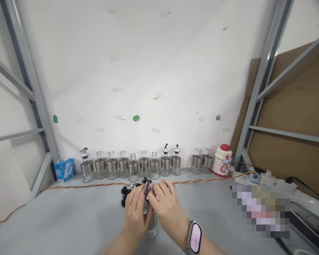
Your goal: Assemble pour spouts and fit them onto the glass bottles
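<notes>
Bottle (152, 232) upright at mid-desk, both hands closed about its top.
Left hand (134, 212) curls bent fingers round the neck; right hand (167, 205) has its fingers drawn in on the spout (148, 187), though how deep that sits cannot be told. Just behind the left hand lies a heap of spouts (125, 191). Bottles (133, 167) line the desk's (69, 219) back edge, with a gap before the last two, between carton (64, 170) and jar (221, 162); a wire (90, 186) runs before them. Widest room spreads toward the left edge; rightward, a power strip (271, 181) narrows it.
</notes>
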The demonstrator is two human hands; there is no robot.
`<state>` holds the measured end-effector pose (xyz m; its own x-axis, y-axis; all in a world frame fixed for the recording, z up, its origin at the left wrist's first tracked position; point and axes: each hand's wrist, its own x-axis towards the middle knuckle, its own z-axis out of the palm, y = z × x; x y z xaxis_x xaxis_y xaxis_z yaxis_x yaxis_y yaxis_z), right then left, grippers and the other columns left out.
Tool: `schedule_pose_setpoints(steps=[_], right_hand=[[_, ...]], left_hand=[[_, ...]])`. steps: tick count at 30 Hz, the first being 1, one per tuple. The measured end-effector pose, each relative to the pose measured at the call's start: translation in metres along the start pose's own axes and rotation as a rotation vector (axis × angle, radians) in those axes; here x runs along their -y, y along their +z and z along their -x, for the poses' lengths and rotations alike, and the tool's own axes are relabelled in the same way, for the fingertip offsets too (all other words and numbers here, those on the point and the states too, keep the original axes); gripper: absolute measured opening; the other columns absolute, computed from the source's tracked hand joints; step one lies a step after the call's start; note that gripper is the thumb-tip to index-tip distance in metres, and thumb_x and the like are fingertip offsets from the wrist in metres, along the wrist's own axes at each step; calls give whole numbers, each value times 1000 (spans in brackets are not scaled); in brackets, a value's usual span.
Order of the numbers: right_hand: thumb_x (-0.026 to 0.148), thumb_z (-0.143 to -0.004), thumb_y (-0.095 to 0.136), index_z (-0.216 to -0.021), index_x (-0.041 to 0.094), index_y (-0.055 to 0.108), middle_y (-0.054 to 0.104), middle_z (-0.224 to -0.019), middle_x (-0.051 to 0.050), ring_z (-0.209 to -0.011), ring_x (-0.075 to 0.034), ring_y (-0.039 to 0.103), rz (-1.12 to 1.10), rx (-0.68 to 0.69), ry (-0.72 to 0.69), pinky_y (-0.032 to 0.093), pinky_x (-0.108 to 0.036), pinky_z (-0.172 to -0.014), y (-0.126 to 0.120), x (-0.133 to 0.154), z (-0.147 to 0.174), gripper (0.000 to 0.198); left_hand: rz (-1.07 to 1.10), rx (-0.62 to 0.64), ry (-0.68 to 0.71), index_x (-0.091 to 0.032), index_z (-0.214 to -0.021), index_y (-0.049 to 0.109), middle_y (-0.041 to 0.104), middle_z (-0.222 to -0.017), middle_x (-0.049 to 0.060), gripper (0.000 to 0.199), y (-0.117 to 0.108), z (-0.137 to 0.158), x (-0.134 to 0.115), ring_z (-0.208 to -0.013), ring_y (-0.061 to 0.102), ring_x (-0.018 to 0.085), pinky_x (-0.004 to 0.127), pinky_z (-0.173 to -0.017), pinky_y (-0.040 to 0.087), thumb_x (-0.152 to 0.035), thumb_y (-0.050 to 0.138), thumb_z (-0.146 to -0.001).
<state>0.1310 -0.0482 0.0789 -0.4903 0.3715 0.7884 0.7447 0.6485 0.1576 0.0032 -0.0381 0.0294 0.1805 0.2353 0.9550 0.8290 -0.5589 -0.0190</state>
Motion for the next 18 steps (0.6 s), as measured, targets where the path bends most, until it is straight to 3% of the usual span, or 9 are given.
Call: schedule_pose_setpoints(steps=[5,8,12,14,18], right_hand=[[4,-80,34,-94,15,54,57,-90,-8,-83,-20,48,-79,13,44,33,-43,-86,-2,-3,1,28],[2,-77,35,-104,16,51,57,-97,-8,-89,-20,49,-189,45,111,34,-43,-88,-8,-10,6,35],[0,-75,35,-114,13,43,53,-106,-10,-100,-20,46,-263,-105,146,34,-44,-92,-13,-15,19,42],[1,-74,36,-115,13,43,50,-110,-12,-104,-22,44,-267,-150,113,35,-46,-90,-13,-13,24,43],[3,-74,38,-118,14,43,48,-115,-13,-105,-24,43,-238,-30,43,34,-49,-91,-13,-4,19,46]], left_hand=[[54,36,-89,-16,-122,36,56,-106,13,45,0,0,-1,-102,50,25,41,-85,41,-22,47,-79],[155,221,-186,-20,-118,42,55,-111,11,39,-11,-8,0,-106,48,25,42,-89,40,-23,49,-79],[293,473,-273,-24,-126,34,41,-130,9,47,-29,-20,2,-119,37,24,41,-96,36,-25,47,-80],[333,507,-308,-24,-131,25,35,-134,8,55,-32,-20,3,-122,33,23,40,-98,35,-26,47,-81],[320,460,-326,-24,-130,25,39,-132,9,53,-24,-10,8,-120,36,22,40,-96,37,-26,45,-82]])
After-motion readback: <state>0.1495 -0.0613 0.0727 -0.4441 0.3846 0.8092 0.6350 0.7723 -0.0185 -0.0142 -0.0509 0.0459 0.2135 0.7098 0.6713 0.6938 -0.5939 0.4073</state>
